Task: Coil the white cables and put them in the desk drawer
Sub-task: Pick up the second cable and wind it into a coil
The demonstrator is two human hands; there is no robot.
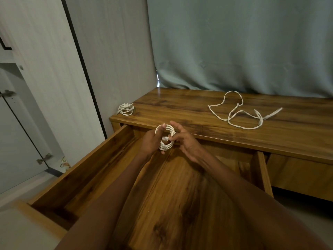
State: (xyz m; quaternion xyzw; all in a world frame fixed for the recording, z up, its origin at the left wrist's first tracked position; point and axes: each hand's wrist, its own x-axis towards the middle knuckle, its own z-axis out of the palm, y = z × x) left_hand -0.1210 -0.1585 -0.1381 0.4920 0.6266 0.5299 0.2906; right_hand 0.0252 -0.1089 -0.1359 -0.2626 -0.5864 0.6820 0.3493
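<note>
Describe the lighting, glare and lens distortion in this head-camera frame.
Head view: dim, warm light; a soft sheen on the desk top near its back corner. Wide-angle bending bows the open drawer and the wardrobe edge. The coiled cable between the left hand and right hand is slightly soft; the loose cable reads clearly.

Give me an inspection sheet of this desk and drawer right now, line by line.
Surface: wooden desk top, bare apart from cables.
Job's things: drawer pulled open, no cable seen inside; coiled cable held above it.
Clutter: nothing seen.
Grippers: left hand grips the coil; right hand pinches its plug end.
Cables: small coiled bundle at the desk's left corner; loose uncoiled cable on the right.
Surroundings: grey-green curtain behind, pale cabinet door left.
</note>
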